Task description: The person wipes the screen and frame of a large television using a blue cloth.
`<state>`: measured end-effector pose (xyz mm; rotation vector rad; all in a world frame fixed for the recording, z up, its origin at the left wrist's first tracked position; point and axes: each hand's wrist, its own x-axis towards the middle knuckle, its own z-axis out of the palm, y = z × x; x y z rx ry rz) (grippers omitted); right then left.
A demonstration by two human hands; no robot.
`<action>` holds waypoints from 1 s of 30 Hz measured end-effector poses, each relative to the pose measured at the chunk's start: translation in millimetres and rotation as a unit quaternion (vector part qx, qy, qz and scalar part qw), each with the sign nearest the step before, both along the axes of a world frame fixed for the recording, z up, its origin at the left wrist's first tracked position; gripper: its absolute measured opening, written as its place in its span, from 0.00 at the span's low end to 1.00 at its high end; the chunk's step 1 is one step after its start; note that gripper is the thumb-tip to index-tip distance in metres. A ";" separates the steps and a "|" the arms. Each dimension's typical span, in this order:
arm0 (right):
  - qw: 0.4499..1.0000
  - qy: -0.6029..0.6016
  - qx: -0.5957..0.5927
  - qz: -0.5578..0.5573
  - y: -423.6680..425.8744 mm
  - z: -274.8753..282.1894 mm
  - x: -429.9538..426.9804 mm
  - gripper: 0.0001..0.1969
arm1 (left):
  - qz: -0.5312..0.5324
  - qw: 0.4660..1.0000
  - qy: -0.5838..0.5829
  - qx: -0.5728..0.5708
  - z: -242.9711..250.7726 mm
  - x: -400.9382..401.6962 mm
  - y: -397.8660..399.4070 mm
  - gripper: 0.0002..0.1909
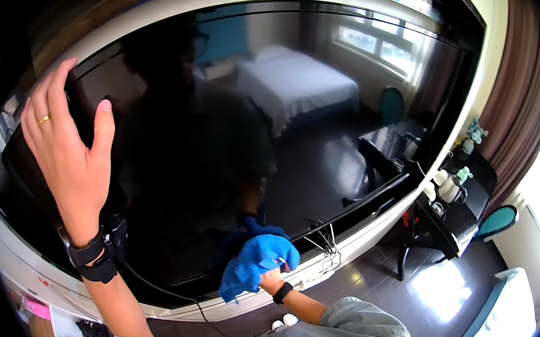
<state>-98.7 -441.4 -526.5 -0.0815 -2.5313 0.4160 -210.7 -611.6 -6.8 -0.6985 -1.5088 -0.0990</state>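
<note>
A large black television screen (306, 191) fills the middle of the picture, mirroring a bed, a window and a dark outline of a person. At its left side, my left hand (71, 127) is raised with the thumb spread away from the fingers; it holds nothing. Whether it touches the frame, I cannot tell. My right hand (271, 281) grips a bunched blue cloth (251, 263) at the screen's lower edge. The cloth covers most of the right fingers.
White cables (329, 246) hang below the screen, and a black cable (158, 288) runs from its lower left. To the right, a dark desk (471, 212) carries an electric kettle (450, 189), white cups and a vase. A teal-backed chair (497, 223), brown curtain (517, 94) and white bedding (501, 328) lie beyond.
</note>
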 end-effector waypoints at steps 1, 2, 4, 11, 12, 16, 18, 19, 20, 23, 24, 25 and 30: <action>1.000 -0.007 0.007 -0.026 11.7 -9.6 5.8 0.33 | -0.016 1.000 0.012 0.006 -4.3 -1.1 10.7 0.26; 0.999 -0.007 0.014 -0.039 17.8 -12.3 8.6 0.33 | -0.006 1.000 0.013 0.006 -3.3 -0.9 8.8 0.26; 0.998 -0.006 0.021 -0.062 26.9 -17.4 12.2 0.34 | -0.007 1.000 0.023 -0.007 -1.0 0.3 1.7 0.26; 0.985 0.123 -0.095 -0.078 76.9 -33.0 20.2 0.38 | 0.001 1.000 -0.009 -0.006 1.7 3.2 4.1 0.26; 0.983 0.117 -0.113 -0.083 79.4 -24.2 20.7 0.38 | 0.003 1.000 -0.013 -0.008 1.5 4.2 2.0 0.27; 0.918 0.173 -0.353 -0.043 95.6 22.5 30.7 0.35 | -0.024 0.999 -0.033 0.001 -2.2 7.7 4.6 0.28; 0.882 0.205 -0.425 -0.007 98.0 45.0 26.0 0.34 | -0.035 0.999 -0.041 -0.004 1.6 11.9 -1.9 0.29; 0.861 0.225 -0.456 0.015 100.9 58.0 22.9 0.33 | -0.039 0.999 -0.037 -0.004 3.2 12.8 -5.1 0.29; 0.841 0.248 -0.480 0.027 111.2 71.1 26.0 0.33 | -0.067 0.998 -0.019 0.003 0.5 10.0 4.4 0.30; 0.782 0.305 -0.533 0.103 125.0 123.1 19.5 0.31 | -0.090 0.996 -0.006 -0.007 2.7 10.7 -1.0 0.32; 0.769 0.321 -0.537 0.131 130.3 142.3 16.3 0.30 | -0.108 0.994 -0.010 -0.009 1.1 9.1 -0.1 0.33; 0.757 0.335 -0.537 0.159 136.7 163.1 14.4 0.30 | -0.111 0.993 -0.025 -0.021 0.0 7.0 -3.9 0.34; 0.778 0.346 -0.446 0.277 138.4 288.4 -17.8 0.27 | -0.144 0.987 -0.045 -0.049 4.1 6.2 -19.9 0.36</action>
